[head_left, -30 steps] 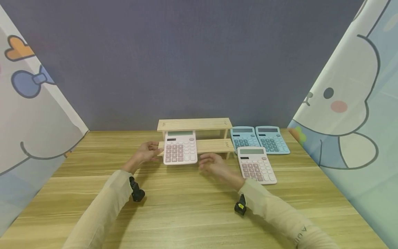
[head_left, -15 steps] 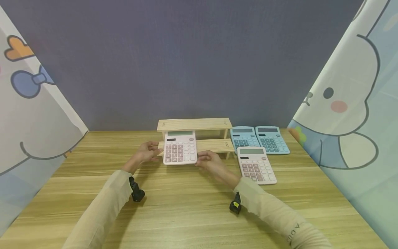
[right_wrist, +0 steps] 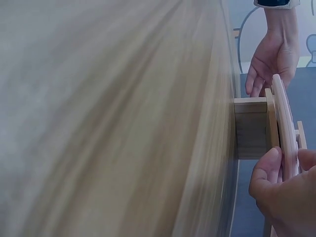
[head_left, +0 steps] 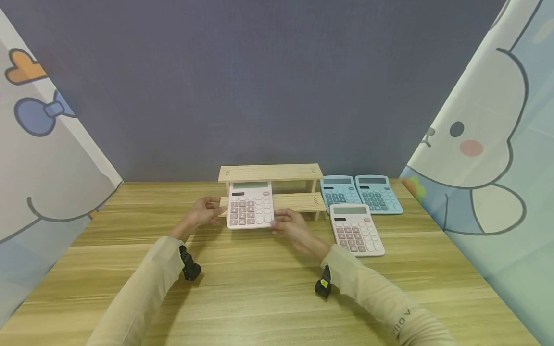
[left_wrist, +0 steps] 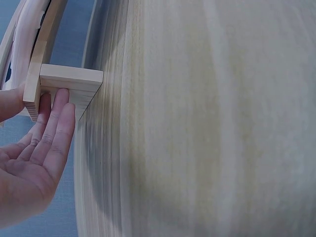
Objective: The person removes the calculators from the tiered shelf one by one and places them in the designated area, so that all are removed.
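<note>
A pink calculator (head_left: 251, 206) lies on the lower board of a two-tier wooden shelf (head_left: 298, 202), with its near edge sticking out past the board. My left hand (head_left: 202, 211) grips the left end of that lower board. In the left wrist view, the thumb is at the board's edge and the straighter fingers (left_wrist: 57, 128) reach beneath it, against the shelf's leg. My right hand (head_left: 294, 227) pinches the calculator's lower right edge. The right wrist view has the calculator (right_wrist: 284, 118) edge-on, with right-hand fingertips (right_wrist: 270, 160) on its underside and another finger on its face.
A second pink calculator (head_left: 357, 230) lies on the table (head_left: 242, 293) right of the shelf. Behind it are two blue calculators, one near the shelf (head_left: 341, 192) and one farther right (head_left: 377, 194). A dark wall (head_left: 268, 86) rises behind the shelf.
My right hand has moved left from beside the calculator and taken hold of its lower right edge. The left hand, shelf and calculators have stayed in place.
</note>
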Action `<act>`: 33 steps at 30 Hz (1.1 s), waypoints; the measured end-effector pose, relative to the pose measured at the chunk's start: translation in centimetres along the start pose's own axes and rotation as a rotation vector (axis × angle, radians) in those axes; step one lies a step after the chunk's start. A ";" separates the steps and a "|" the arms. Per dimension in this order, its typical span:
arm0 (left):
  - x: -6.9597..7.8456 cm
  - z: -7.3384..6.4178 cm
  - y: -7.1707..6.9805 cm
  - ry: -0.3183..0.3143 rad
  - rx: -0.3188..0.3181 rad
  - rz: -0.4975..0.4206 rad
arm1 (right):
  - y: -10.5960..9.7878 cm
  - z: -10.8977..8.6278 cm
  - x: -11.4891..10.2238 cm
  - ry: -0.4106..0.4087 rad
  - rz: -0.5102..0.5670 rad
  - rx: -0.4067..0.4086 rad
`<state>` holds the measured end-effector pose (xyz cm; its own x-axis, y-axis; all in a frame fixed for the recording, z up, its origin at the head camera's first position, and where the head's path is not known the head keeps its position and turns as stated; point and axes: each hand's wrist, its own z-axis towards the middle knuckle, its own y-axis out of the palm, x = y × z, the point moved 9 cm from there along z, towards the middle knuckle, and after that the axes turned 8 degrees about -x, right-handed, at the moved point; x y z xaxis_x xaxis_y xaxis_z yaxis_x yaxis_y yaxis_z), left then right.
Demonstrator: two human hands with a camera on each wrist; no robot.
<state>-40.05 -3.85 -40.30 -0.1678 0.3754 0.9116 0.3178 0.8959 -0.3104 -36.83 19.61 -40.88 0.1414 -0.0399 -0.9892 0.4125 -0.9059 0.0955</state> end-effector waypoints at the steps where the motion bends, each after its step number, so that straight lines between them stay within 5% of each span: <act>1: 0.0 0.0 0.0 0.000 -0.001 -0.001 | 0.0 0.0 0.0 0.001 0.009 -0.001; 33: 0.0 0.0 -0.1 -0.005 0.002 -0.007 | 0.7 0.3 0.1 -0.005 0.138 -0.016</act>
<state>-40.10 -3.93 -40.23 -0.1747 0.3700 0.9125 0.3146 0.8991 -0.3043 -36.79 18.84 -40.92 0.1930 -0.1661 -0.9670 0.4038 -0.8848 0.2326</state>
